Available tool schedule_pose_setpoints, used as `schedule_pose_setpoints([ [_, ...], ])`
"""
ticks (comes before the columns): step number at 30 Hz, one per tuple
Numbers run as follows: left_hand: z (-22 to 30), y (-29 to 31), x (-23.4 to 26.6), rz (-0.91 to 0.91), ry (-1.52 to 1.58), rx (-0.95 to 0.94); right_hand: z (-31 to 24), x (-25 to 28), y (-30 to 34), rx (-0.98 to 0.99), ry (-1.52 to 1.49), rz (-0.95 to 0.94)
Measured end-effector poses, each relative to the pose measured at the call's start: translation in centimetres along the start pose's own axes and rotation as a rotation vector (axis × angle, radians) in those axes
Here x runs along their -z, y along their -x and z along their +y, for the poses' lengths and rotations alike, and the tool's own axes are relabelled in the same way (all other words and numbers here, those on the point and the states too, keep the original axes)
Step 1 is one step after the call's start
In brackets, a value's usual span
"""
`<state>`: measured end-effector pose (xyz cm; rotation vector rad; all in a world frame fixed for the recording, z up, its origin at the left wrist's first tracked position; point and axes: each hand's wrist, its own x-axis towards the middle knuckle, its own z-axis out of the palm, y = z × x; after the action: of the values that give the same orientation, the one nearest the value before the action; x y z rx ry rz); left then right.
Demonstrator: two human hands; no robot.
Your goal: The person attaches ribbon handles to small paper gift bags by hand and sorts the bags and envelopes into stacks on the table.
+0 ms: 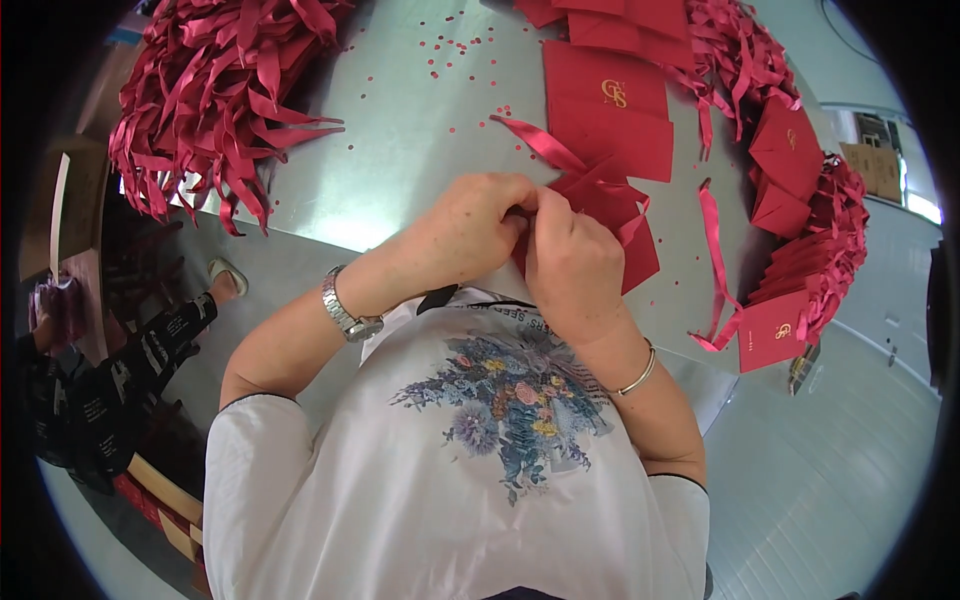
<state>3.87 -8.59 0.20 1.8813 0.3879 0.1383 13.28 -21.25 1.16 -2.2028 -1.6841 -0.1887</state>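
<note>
My left hand [480,222] and my right hand [575,255] meet at the table's near edge, fingers curled in and thumbs close together. A small red paper gift bag [642,262] shows behind and beside my right hand, which grips it. Its ribbon handle [634,218] loops up near the knuckles. Whatever the left fingertips pinch is hidden between the two hands. Just beyond, a flat red gift bag [612,120] with a gold mark lies on the table, and a loose red ribbon end [541,143] points left from beside the hands.
A big heap of red ribboned bags [225,100] covers the table's left side. More bags [785,150] and a fanned row [800,270] line the right edge. Small red paper dots [452,45] are scattered over the pale tabletop [400,120]. Another person's leg [150,350] is at left.
</note>
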Motion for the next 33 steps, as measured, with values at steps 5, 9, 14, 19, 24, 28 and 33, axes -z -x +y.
schedule_pose_setpoints([
  [5,-0.5,0.2,-0.4,0.049,0.043,0.084,0.3,0.7,0.3,-0.107,-0.068,-0.092],
  [9,-0.2,0.0,-0.2,0.023,0.081,0.189,1.1,0.6,1.1,-0.136,-0.184,0.029],
  [14,0.0,-0.4,0.3,-0.003,0.099,0.192,1.2,0.1,1.5,-0.121,-0.276,0.084],
  [19,0.2,-0.7,0.5,-0.034,0.133,0.234,0.8,0.2,2.0,-0.222,-0.391,0.122],
  [24,0.3,-0.9,0.4,-0.031,0.019,0.200,0.9,0.6,1.6,-0.271,-0.374,0.055],
  [28,0.1,-0.9,0.3,-0.016,0.044,0.193,1.2,0.2,1.4,-0.177,-0.297,0.049],
  [33,0.0,-0.5,0.0,0.012,0.068,0.192,0.8,0.4,0.8,-0.184,-0.231,-0.032],
])
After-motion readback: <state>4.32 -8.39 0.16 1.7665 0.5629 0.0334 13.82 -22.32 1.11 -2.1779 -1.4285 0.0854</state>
